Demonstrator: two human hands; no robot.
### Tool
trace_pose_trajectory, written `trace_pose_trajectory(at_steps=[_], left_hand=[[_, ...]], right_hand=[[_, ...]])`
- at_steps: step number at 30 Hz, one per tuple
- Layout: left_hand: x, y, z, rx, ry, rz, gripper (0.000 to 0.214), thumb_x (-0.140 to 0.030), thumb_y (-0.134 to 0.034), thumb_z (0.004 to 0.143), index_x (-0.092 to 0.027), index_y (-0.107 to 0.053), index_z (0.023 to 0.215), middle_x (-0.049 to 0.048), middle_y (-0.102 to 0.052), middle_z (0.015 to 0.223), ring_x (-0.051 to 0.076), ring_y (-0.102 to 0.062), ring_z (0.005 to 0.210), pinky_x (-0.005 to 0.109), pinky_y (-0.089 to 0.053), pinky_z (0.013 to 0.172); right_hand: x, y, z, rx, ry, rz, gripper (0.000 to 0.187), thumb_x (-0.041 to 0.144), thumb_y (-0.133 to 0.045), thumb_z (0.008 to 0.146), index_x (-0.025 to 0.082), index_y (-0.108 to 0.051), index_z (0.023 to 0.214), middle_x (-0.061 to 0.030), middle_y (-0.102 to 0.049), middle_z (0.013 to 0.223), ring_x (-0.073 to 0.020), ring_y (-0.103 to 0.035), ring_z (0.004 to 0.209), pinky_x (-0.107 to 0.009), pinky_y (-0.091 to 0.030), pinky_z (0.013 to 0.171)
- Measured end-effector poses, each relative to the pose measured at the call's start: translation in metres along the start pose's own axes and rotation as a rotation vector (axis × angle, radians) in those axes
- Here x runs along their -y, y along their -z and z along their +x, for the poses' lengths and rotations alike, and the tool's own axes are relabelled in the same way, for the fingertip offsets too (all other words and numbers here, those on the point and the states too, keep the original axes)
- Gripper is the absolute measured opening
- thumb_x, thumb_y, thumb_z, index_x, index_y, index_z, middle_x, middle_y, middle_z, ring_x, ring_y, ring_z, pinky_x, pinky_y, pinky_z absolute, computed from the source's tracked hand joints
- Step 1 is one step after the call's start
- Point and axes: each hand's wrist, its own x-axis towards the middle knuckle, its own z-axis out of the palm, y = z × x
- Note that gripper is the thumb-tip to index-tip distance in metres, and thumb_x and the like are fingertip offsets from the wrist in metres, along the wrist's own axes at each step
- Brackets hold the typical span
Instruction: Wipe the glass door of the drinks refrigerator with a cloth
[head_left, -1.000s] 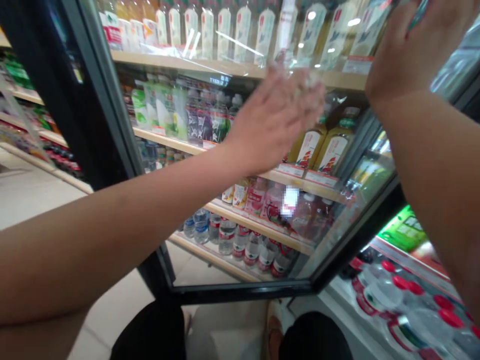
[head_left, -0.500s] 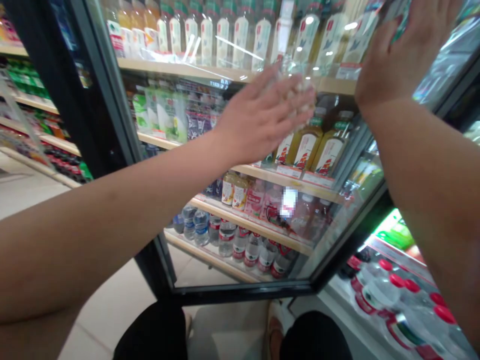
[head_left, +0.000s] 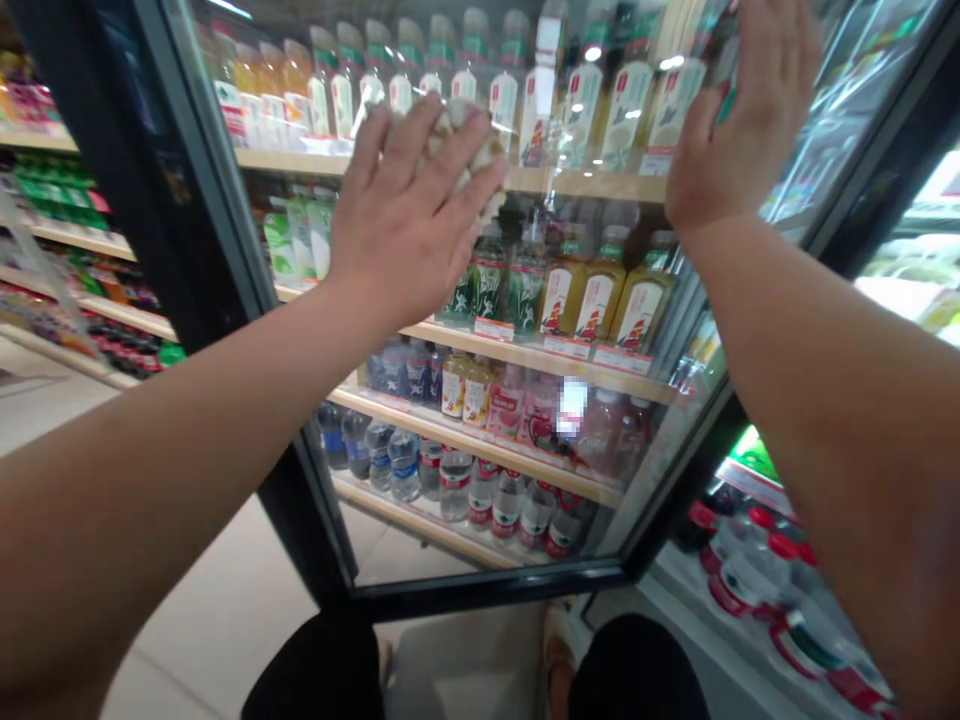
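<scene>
A cooler's glass door (head_left: 487, 592) with a black frame stands swung out in front of me. My left hand (head_left: 409, 215) lies against the glass with fingers stretched over a crumpled white wipe (head_left: 469, 130), pressing it to the pane near the top shelf line. My right hand (head_left: 739, 125) rests flat on the glass near the door's upper right edge, fingers up and apart, holding nothing that I can make out. Behind the pane are shelves of drink bottles (head_left: 592, 300).
To the right the open cooler shows red-capped bottles (head_left: 757, 570) low down. Store shelves (head_left: 75, 250) with goods run along the left. Pale floor tiles (head_left: 210, 620) lie below, and my knees in black (head_left: 315, 670) are at the bottom.
My left hand slid left and upward across the glass with the wipe under it. My right hand stayed flat on the pane near the upper right edge.
</scene>
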Motion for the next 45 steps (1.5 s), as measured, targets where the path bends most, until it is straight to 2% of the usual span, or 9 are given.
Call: trace_pose_trajectory(at_steps=[5,11,16,22,24,29,34,40,45], left_hand=[[0.005,0.004,-0.018,0.337,-0.441,-0.017,0.048,-0.026,-0.031,0.113,-0.033,-0.039,0.160,-0.0089,-0.026,0.171,0.019,-0.009,0.162,0.053,-0.009,0.137],[0.037,0.019,-0.040,-0.002,-0.036,0.211,0.052,-0.037,-0.035,0.113,-0.024,-0.036,0.164,-0.0079,-0.011,0.175,0.034,-0.015,0.160,0.055,-0.009,0.136],[0.044,0.020,-0.047,0.222,-0.450,0.043,0.050,-0.035,-0.029,0.114,-0.035,-0.031,0.164,-0.0102,-0.013,0.171,0.025,-0.020,0.160,0.055,-0.014,0.135],[0.049,0.028,-0.016,0.017,0.186,0.305,0.058,-0.036,-0.034,0.111,-0.028,-0.025,0.167,-0.0215,0.007,0.171,0.021,-0.002,0.161,0.031,0.007,0.136],[0.042,0.020,-0.015,-0.002,0.135,0.280,0.061,-0.038,-0.038,0.109,-0.028,-0.023,0.168,-0.0186,0.009,0.172,0.023,0.003,0.161,0.036,0.009,0.135],[0.034,0.014,-0.008,0.180,-0.373,0.160,0.054,-0.040,-0.026,0.115,-0.030,-0.021,0.168,-0.0084,-0.001,0.175,0.026,-0.002,0.162,0.059,-0.009,0.134],[0.044,0.019,0.022,-0.001,0.142,0.264,0.054,-0.041,-0.025,0.115,-0.030,-0.022,0.168,-0.0174,0.001,0.174,0.020,-0.001,0.161,0.026,0.015,0.130],[0.017,0.002,0.028,0.156,-0.264,0.065,0.055,-0.048,-0.033,0.112,-0.036,-0.029,0.166,-0.0079,-0.013,0.175,0.029,-0.004,0.162,0.060,-0.004,0.134],[0.018,0.008,0.055,0.018,0.102,0.185,0.056,-0.042,-0.028,0.113,-0.031,-0.025,0.167,-0.0039,-0.014,0.175,0.032,-0.009,0.161,0.058,-0.006,0.133]], right_hand=[[-0.003,0.000,0.002,0.063,0.004,-0.030,0.068,0.012,-0.049,0.090,0.007,-0.044,0.158,-0.0120,-0.039,0.166,-0.0284,-0.030,0.158,-0.052,-0.016,0.135],[-0.003,-0.002,0.007,0.111,-0.022,-0.060,0.070,0.005,-0.049,0.090,0.008,-0.041,0.160,-0.0119,-0.034,0.169,-0.0292,-0.025,0.160,-0.053,-0.013,0.136],[0.005,0.001,0.006,0.072,-0.035,-0.046,0.067,0.005,-0.048,0.091,0.008,-0.045,0.158,-0.0120,-0.038,0.167,-0.0276,-0.027,0.159,-0.049,-0.015,0.136],[-0.002,-0.001,0.008,0.154,-0.048,-0.083,0.073,0.007,-0.050,0.090,0.007,-0.038,0.162,-0.0106,-0.032,0.170,-0.0298,-0.022,0.161,-0.055,-0.012,0.136],[0.000,-0.001,0.007,0.111,-0.044,-0.063,0.074,0.006,-0.049,0.087,0.007,-0.041,0.160,-0.0104,-0.035,0.168,-0.0287,-0.027,0.159,-0.053,-0.014,0.136],[-0.003,-0.004,0.004,0.051,-0.014,-0.031,0.067,0.007,-0.049,0.090,0.008,-0.046,0.157,-0.0119,-0.039,0.166,-0.0279,-0.029,0.159,-0.052,-0.017,0.135],[-0.014,-0.008,0.005,0.051,0.045,-0.015,0.071,0.007,-0.048,0.088,0.013,-0.043,0.159,-0.0087,-0.038,0.167,-0.0290,-0.026,0.160,-0.056,-0.014,0.135],[0.001,-0.001,0.002,0.018,-0.012,-0.050,0.068,0.008,-0.046,0.089,0.008,-0.048,0.156,-0.0073,-0.044,0.164,-0.0271,-0.034,0.157,-0.047,-0.020,0.135],[0.001,-0.003,0.004,0.009,-0.007,-0.029,0.070,0.002,-0.047,0.086,0.010,-0.049,0.155,-0.0070,-0.046,0.162,-0.0263,-0.033,0.157,-0.048,-0.018,0.135]])
